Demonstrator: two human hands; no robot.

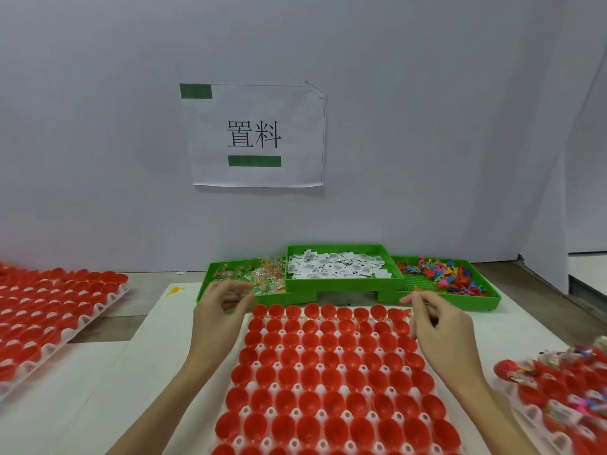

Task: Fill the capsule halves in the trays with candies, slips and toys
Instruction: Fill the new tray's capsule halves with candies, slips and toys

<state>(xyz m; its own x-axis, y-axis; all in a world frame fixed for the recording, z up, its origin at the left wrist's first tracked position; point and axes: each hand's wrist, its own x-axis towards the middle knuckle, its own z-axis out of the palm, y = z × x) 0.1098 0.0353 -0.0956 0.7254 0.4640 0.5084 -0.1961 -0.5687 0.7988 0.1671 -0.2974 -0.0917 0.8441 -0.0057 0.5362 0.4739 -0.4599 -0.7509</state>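
Observation:
A white tray (253, 387) of empty red capsule halves (331, 382) lies in front of me. Behind it stands a green tray with wrapped candies (267, 277), paper slips (335, 267) and small coloured toys (450, 274). My left hand (220, 311) hovers at the candy compartment's front edge, with curled fingers and thumb closing on a clear wrapped candy. My right hand (440, 326) is over the capsule tray's far right corner, fingers curled, and an orange toy piece shows at its fingertips. Another orange toy (403, 312) lies in the far right capsule half.
A second tray of empty red halves (49, 310) lies at the left. At the right edge a blurred tray (558, 389) holds filled halves. A yellow toy (175, 289) lies loose on the white mat. A wall with a paper sign (256, 136) stands close behind.

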